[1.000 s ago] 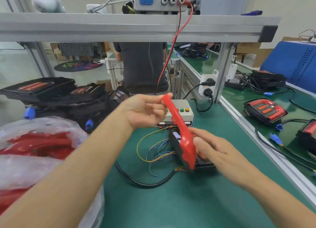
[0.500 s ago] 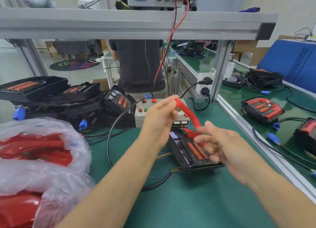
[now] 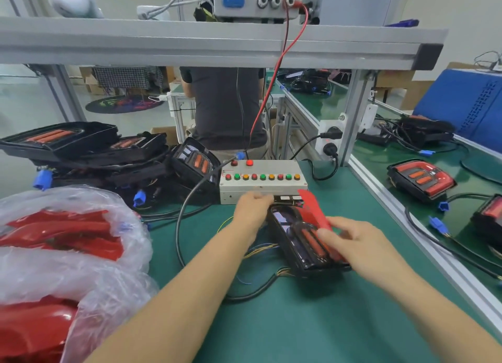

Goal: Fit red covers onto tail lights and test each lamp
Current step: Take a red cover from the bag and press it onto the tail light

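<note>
A black tail light [image 3: 286, 236] with orange bars lies on the green mat, wires trailing from its near end. Above its right side a red cover [image 3: 312, 209] stands tilted, its far tip near the test box. My right hand [image 3: 355, 244] pinches the cover's near end over the lamp. My left hand [image 3: 252, 207] has its fingers curled round the lamp's far end, just in front of the box and apart from the cover.
A grey test box [image 3: 260, 184] with coloured buttons sits behind the lamp. A plastic bag of red covers [image 3: 68, 232] fills the left. Black tail lights [image 3: 89, 156] are stacked at back left. Covered lamps [image 3: 421, 180] lie beyond the aluminium rail [image 3: 380, 199]. A person [image 3: 225, 104] stands behind.
The cover came down from mid-air onto the lamp's right side. My left hand let go of its top end and took the lamp's far end. My view shifted right.
</note>
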